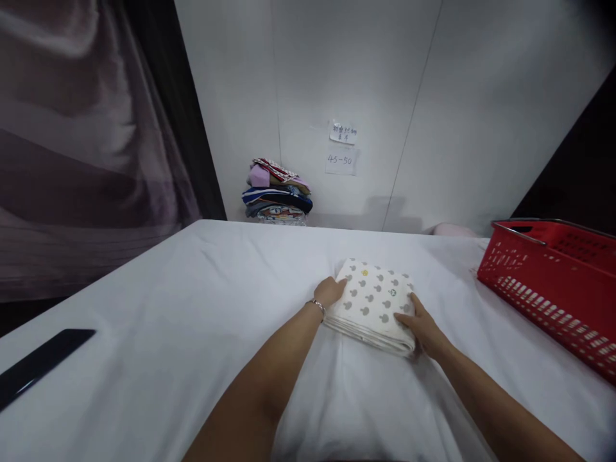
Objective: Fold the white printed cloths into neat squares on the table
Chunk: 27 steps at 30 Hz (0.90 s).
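A folded white cloth (370, 301) with a grey print and small yellow and green marks lies on the white-covered table (192, 321). At its left edge, my left hand (330, 292) grips the cloth, thumb on top and the other fingers hidden. My right hand (421, 324) holds the right edge near the front corner, with the thumb over the top and a finger along the side. A bracelet circles my left wrist.
A red plastic basket (553, 276) stands at the right. Behind the table's far edge is a stack of folded fabrics (279, 192) by the wall. A dark flat object (41, 362) lies at the left edge. Paper notes (341, 159) hang on the wall.
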Available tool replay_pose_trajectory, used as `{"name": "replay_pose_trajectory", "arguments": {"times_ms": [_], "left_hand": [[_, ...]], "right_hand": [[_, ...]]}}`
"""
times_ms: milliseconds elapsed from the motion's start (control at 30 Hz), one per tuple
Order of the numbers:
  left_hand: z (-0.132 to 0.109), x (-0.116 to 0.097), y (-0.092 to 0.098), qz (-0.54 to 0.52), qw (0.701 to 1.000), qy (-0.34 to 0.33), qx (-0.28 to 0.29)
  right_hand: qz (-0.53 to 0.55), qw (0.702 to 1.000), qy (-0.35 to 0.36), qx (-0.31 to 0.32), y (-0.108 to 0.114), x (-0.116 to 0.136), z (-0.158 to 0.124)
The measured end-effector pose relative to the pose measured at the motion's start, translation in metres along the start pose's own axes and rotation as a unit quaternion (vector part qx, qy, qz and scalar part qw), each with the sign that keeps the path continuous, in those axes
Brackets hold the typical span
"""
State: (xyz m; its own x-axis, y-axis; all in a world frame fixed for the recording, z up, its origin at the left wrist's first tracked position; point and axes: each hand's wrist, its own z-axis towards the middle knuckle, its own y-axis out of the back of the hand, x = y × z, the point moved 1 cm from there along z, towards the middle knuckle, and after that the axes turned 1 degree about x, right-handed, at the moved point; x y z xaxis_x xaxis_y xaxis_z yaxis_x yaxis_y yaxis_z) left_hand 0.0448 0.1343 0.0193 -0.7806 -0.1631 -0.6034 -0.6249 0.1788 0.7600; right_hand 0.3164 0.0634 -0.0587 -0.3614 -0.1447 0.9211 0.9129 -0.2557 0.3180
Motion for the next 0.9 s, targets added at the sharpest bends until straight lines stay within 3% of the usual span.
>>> {"name": "replay_pose_trajectory", "arguments": {"times_ms": [100,267,400,567,733,900], "left_hand": [[-0.001,0.005,0.011,-0.006,1.000,0.001,-0.019],[-0.007,0.035,0.041,-0.020,0.990,0.053,-0.132],[-0.015,0.057,0.047,-0.020,0.987,0.102,-0.126],[-0.024,0.063,0.042,-0.006,0.992,0.073,-0.098],[-0.043,0.069,0.041,0.023,0.995,0.050,-0.088],[-0.069,0.070,0.036,0.066,0.982,-0.023,-0.173]], "right_hand": [[0.053,0.998,0.017,0.010,-0.015,0.014,0.008],[0.036,0.997,0.002,0.061,-0.060,0.052,0.044],[0.031,0.987,-0.068,0.140,-0.079,0.068,0.062],[0.014,0.983,-0.092,0.157,-0.059,0.065,0.046],[0.020,0.973,-0.169,0.154,-0.032,0.069,0.013],[-0.014,0.971,-0.201,0.128,-0.022,0.081,-0.001]]}}
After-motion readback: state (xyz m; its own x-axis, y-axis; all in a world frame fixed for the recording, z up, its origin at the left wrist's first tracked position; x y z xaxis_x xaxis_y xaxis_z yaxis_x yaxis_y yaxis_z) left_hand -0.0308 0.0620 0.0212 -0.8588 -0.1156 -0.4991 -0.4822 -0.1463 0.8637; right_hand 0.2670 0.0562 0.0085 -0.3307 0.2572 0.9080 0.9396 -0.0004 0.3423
